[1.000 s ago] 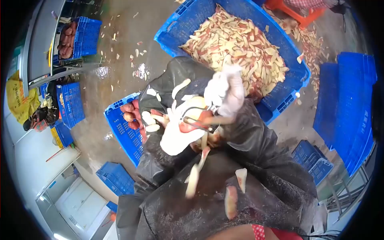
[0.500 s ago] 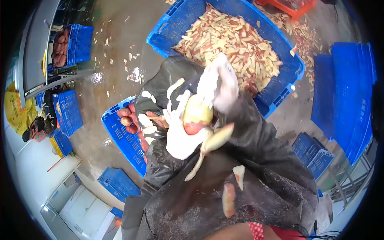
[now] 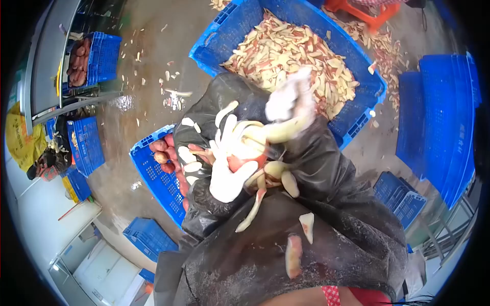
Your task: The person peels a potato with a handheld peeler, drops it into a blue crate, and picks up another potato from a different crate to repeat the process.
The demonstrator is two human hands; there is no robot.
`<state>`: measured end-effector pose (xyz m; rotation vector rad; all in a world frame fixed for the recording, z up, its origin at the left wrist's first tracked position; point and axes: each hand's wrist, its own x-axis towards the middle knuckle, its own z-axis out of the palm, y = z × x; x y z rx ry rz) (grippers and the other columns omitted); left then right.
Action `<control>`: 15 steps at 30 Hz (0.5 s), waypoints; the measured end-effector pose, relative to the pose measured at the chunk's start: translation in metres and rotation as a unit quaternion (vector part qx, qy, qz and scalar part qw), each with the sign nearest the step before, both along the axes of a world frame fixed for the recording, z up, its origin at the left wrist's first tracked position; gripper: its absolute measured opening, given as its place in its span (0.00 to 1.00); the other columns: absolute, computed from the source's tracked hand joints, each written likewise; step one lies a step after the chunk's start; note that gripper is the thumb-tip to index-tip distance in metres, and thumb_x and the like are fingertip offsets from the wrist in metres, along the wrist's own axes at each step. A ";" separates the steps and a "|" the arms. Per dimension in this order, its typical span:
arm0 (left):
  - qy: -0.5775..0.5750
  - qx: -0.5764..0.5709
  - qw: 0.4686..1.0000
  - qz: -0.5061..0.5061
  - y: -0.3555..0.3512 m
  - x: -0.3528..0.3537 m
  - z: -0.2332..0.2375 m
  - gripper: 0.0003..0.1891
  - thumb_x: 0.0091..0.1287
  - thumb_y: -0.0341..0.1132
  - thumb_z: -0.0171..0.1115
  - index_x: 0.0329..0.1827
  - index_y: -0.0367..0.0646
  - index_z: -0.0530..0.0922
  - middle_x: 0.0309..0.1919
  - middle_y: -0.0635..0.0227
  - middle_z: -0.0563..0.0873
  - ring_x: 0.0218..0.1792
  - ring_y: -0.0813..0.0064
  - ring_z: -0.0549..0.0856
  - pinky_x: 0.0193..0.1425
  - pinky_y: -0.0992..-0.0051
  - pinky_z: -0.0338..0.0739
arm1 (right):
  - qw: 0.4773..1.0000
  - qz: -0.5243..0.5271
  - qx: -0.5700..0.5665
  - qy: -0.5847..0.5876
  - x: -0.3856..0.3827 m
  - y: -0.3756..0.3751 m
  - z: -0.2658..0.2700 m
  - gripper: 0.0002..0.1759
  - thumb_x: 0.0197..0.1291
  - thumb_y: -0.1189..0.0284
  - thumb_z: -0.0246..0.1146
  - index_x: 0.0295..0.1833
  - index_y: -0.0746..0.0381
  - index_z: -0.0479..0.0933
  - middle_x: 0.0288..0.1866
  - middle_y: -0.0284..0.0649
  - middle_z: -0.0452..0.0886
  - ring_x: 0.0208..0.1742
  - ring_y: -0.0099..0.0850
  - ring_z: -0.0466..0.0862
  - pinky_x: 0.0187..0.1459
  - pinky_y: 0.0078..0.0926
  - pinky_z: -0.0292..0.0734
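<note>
In a white glove, my left hand (image 3: 224, 179) is wrapped around a partly peeled potato (image 3: 253, 140), yellow on top with red skin left below. My right hand (image 3: 291, 99), also white-gloved and smeared by motion, is closed just beyond the potato. Whatever it grips is hidden. A pale strip of peel (image 3: 292, 128) stretches between the potato and the right hand. More peelings (image 3: 275, 173) hang below the potato over my dark apron (image 3: 326, 239), where several other pieces of peel lie.
Ahead stands a blue crate (image 3: 375, 92) holding a heap of peelings (image 3: 291, 56). A blue crate (image 3: 153, 178) of red potatoes is at my left knee. Peelings litter the wet floor near an orange stool (image 3: 367, 18). Stacked blue crates (image 3: 439, 122) stand at right.
My right hand has moved slightly right and down, with a peel strip now beneath it. The loose peel by the left thumb has dropped onto the apron. The potato shows less red on top.
</note>
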<state>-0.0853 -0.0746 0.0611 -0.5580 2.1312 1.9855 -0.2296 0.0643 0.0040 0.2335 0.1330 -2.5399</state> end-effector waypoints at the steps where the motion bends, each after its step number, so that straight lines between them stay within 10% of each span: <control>1: -0.025 0.086 0.994 0.059 0.001 0.009 -0.014 0.47 0.52 0.31 0.68 0.74 0.39 0.51 0.70 0.58 0.62 0.68 0.61 0.65 0.71 0.64 0.58 | 0.955 -0.072 0.269 -0.105 0.004 -0.014 -0.025 0.26 0.66 0.47 0.53 0.20 0.51 0.63 0.12 0.28 0.60 0.10 0.23 0.61 0.15 0.24 0.60; 4: -0.004 0.183 0.974 0.135 0.000 0.033 -0.041 0.46 0.55 0.32 0.65 0.75 0.41 0.48 0.73 0.58 0.57 0.69 0.60 0.63 0.72 0.63 0.57 | 0.974 -0.150 0.046 -0.161 -0.029 0.007 -0.049 0.23 0.70 0.54 0.51 0.21 0.51 0.65 0.12 0.28 0.63 0.11 0.22 0.64 0.16 0.24 0.66; 5: 0.023 0.188 0.972 0.139 -0.001 0.027 -0.048 0.45 0.56 0.31 0.63 0.76 0.42 0.48 0.73 0.58 0.57 0.69 0.60 0.64 0.71 0.63 0.59 | 0.988 -0.140 0.011 0.063 -0.021 0.006 -0.033 0.22 0.71 0.56 0.51 0.22 0.51 0.65 0.13 0.29 0.64 0.14 0.20 0.68 0.16 0.25 0.67; 7: -0.018 0.275 0.944 0.183 0.007 0.025 -0.040 0.39 0.59 0.36 0.60 0.73 0.44 0.50 0.65 0.57 0.66 0.59 0.58 0.74 0.58 0.60 0.74 | 0.998 0.013 0.054 -0.031 0.012 -0.014 0.021 0.22 0.70 0.55 0.51 0.22 0.52 0.66 0.12 0.30 0.63 0.14 0.23 0.68 0.16 0.26 0.67; 8: -0.090 0.312 0.920 0.217 0.010 0.032 -0.036 0.37 0.59 0.40 0.61 0.71 0.45 0.55 0.61 0.57 0.71 0.52 0.58 0.78 0.50 0.60 0.78 | 0.956 -0.072 0.282 -0.043 0.003 -0.020 -0.013 0.24 0.70 0.55 0.51 0.21 0.54 0.65 0.10 0.31 0.62 0.11 0.27 0.67 0.15 0.29 0.67; 9: -0.148 0.348 0.891 0.249 0.011 0.031 -0.035 0.35 0.58 0.45 0.62 0.68 0.45 0.60 0.56 0.57 0.76 0.46 0.59 0.82 0.43 0.60 0.83 | 0.974 -0.075 0.143 -0.158 -0.023 -0.005 -0.046 0.26 0.70 0.52 0.50 0.19 0.53 0.64 0.09 0.30 0.61 0.09 0.26 0.65 0.14 0.27 0.64; 11: -0.130 0.300 0.908 0.263 0.018 0.014 -0.009 0.34 0.60 0.57 0.58 0.65 0.47 0.64 0.53 0.59 0.78 0.41 0.57 0.83 0.38 0.57 0.84 | 0.988 -0.091 0.122 -0.009 -0.027 0.009 -0.042 0.26 0.69 0.50 0.51 0.19 0.51 0.63 0.10 0.29 0.60 0.10 0.25 0.63 0.14 0.28 0.61; 15: -0.227 0.445 0.818 0.284 0.007 0.039 -0.016 0.33 0.65 0.51 0.56 0.69 0.44 0.59 0.61 0.58 0.71 0.55 0.57 0.78 0.53 0.58 0.79 | 0.991 0.060 0.025 -0.116 0.017 -0.008 0.022 0.26 0.70 0.49 0.47 0.21 0.53 0.66 0.13 0.27 0.62 0.12 0.22 0.63 0.16 0.22 0.61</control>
